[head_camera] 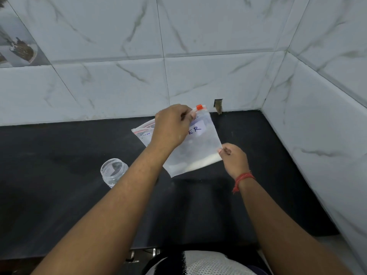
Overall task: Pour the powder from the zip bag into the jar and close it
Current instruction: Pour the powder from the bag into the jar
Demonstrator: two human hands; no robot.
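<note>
- Zip bag held in the air above the counter, tilted, slider end far, powder end near.
- Left hand fingers pinched together at the bag's top edge, beside the orange slider; right hand fingers clamped on the lower right corner.
- Jar stands open on the counter, left of the bag and apart from it; no lid in view.
- Risk: if the zip opens while the bag is tilted, away from the jar, powder likely spills on the counter.
- Risk: thin film is slippery, so the corner pinch could slip and the bag sag.
- Risk: jar mouth is narrow against the wide bag opening, so overshoot is likely.
- Bag: clear, soft, crinkly plastic, square, white label; white powder settled along the bottom seam.
- Jar: clear, rigid, round, threaded neck.
- Counter: dark, matte, flat stone. Second flat zip bag lies behind.
</note>
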